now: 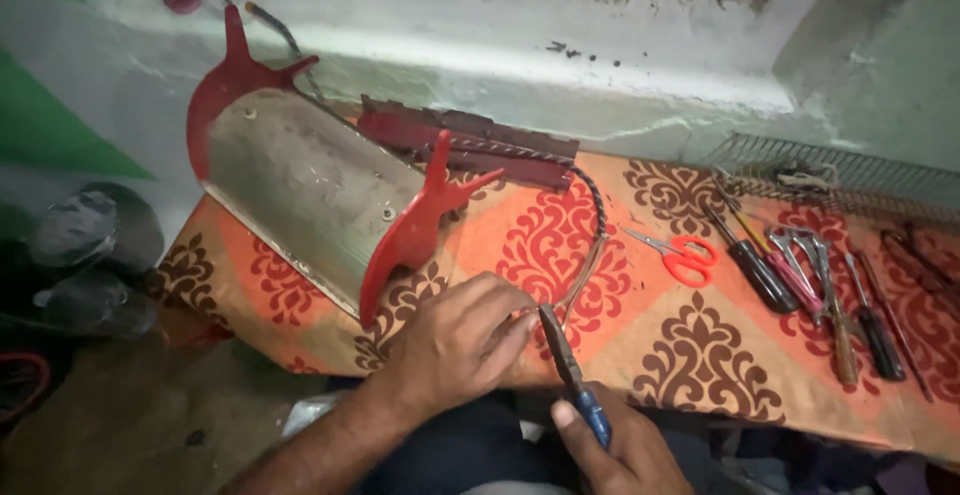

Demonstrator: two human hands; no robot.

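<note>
My right hand (pixel 622 453) grips blue-handled pliers (pixel 572 375) at the bottom centre, jaws pointing up toward a thin cable (pixel 598 225). My left hand (pixel 460 340) pinches the end of that cable right beside the plier jaws. The twisted cable curves up to a red metal bracket (pixel 470 145) behind a curved metal housing (pixel 305 190) with red end plates, which lies tilted on the patterned cloth (pixel 700 355).
Red-handled scissors (pixel 680 255) lie right of the cable. Several screwdrivers and spanners (pixel 800 275) are lined up at the right. A wire rack (pixel 840 175) leans by the white wall. Dark shoes (pixel 90 255) sit on the floor at left.
</note>
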